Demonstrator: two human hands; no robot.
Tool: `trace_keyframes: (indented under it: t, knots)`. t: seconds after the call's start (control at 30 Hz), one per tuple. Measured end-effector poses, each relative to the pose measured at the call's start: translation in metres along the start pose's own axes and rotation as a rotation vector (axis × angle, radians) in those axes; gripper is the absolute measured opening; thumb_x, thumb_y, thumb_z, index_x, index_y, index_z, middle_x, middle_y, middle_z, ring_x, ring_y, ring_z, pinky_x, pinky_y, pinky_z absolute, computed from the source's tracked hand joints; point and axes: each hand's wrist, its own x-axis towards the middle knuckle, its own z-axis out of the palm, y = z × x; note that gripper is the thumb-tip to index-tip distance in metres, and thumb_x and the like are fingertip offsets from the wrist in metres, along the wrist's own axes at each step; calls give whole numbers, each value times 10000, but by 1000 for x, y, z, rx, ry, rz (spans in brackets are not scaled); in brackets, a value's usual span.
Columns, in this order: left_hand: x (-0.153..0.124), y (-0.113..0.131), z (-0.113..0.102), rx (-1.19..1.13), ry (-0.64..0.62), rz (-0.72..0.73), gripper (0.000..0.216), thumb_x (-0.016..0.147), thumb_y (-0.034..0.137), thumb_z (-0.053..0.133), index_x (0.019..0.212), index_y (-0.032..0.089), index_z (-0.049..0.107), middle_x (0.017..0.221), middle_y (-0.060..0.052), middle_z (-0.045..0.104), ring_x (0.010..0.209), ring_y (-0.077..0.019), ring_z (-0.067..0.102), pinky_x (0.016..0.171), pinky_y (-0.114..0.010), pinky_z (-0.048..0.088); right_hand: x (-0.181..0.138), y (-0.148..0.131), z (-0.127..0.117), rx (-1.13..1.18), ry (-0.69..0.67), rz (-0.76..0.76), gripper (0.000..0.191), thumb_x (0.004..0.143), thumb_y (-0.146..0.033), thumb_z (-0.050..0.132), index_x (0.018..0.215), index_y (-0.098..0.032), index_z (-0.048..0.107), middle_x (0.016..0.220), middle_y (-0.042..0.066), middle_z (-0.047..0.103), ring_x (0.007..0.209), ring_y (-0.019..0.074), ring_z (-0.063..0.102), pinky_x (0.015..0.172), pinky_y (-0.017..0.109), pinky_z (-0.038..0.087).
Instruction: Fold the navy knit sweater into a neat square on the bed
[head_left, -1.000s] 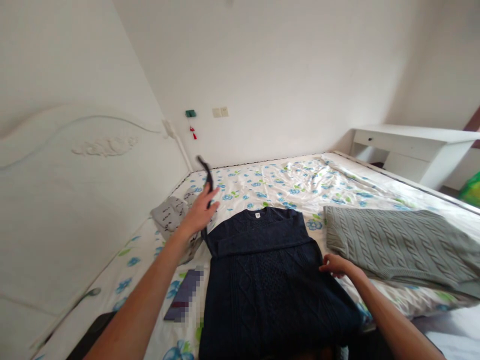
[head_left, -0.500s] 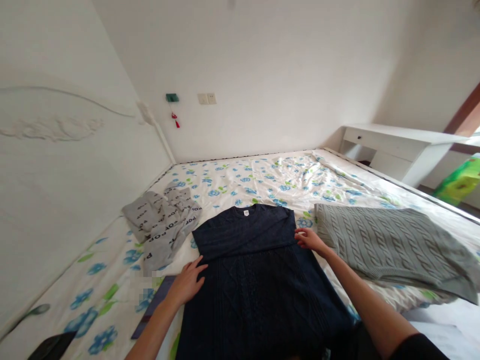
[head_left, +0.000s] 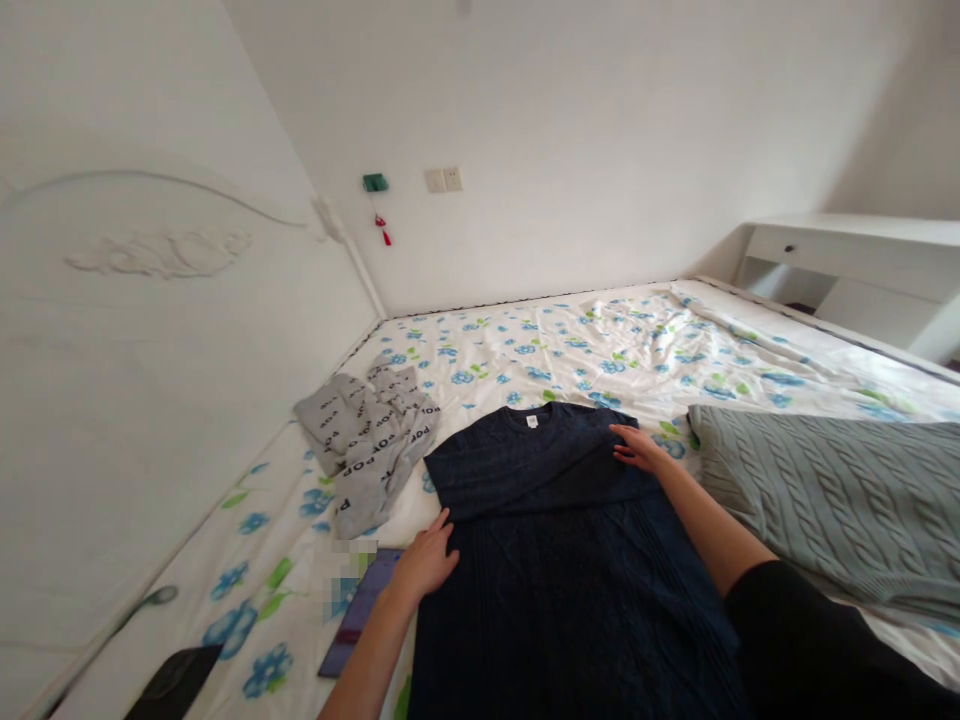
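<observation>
A navy knitted sweater (head_left: 555, 600) lies spread on the bed with its neckline away from me, its sleeves folded across the chest. My left hand (head_left: 429, 556) rests at the sweater's left edge, fingers apart, fingertips on the cloth below the folded sleeve. At the upper right, my right hand (head_left: 637, 447) touches the folded part near the shoulder, its fingers stretched and slightly apart. A pale label (head_left: 532, 421) shows inside the collar. The sweater's lower end runs out of view at the bottom.
A crumpled grey garment with lettering (head_left: 375, 440) lies left, a grey-green cable-knit sweater (head_left: 832, 500) right. Near my left forearm is a flat purple item (head_left: 360, 610); a black object (head_left: 176, 680) lies lower left. The floral bedsheet (head_left: 525, 350) reaches toward a white desk (head_left: 862, 255).
The view has swung left, so things sit further right. My right hand has moved up onto the sweater's folded part near the shoulder. My left hand stays at the left edge.
</observation>
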Motion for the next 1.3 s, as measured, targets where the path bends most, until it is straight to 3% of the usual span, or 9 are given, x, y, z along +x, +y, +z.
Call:
trace_keyframes:
  t: [0.17,0.3,0.47,0.63,0.77,1.0,1.17,1.3]
  knots:
    - [-4,7,-3,-48,-11,-42,644,944,297,565,1555,105,621,1801,-154,341,1494,-342,593,1298,-413,402,3,2,9,102,3,10,266,901,-281,850,1029,-227,623,963,15,686,661,98,642,502,161,517]
    - [-2,1,-4,-48,33,-99,665,959,309,558,1594,113,573,1806,-163,333,1479,-343,608,1281,-421,422,-12,-13,1,182,-30,-39,185,913,-232,812,1017,-214,660,877,-12,660,638,92,633,485,160,494]
    - [4,-14,-11,-11,36,-80,639,981,341,531,1574,110,595,1786,-166,375,1554,-307,530,1294,-378,396,-49,-34,-36,236,-131,-73,125,904,-217,771,1021,-196,733,909,12,718,638,96,623,510,171,519]
    - [7,-19,-5,38,-11,-68,597,968,373,538,1501,143,681,1784,-131,387,1457,-353,627,1279,-410,423,-82,5,-71,102,-46,-29,125,889,-205,759,1012,-210,741,999,36,766,654,97,641,513,164,501]
    - [5,-14,2,3,-17,-88,593,907,370,602,1429,123,736,1769,-171,400,1393,-420,668,1226,-481,487,-92,38,-78,-107,56,72,145,862,-195,807,991,-193,742,1034,73,765,684,110,664,491,161,470]
    - [10,-19,-7,-120,18,-112,632,866,417,615,1396,98,745,1726,-205,459,1425,-396,653,1231,-446,486,-91,30,-81,-131,-14,-31,152,892,-259,813,1024,-202,763,1143,91,776,754,123,704,546,173,513]
    - [15,-23,-9,-162,4,-123,654,824,427,663,1378,90,745,1672,-214,526,1482,-360,605,1248,-393,462,-87,46,-87,-358,43,-60,127,869,-226,794,987,-180,786,837,55,743,607,112,629,504,182,465]
    - [15,-21,-7,-164,16,-131,628,843,432,642,1351,80,753,1672,-225,525,1444,-366,642,1247,-396,463,-82,39,-88,-485,47,-136,147,888,-251,748,976,-168,831,602,3,639,572,147,611,541,216,467]
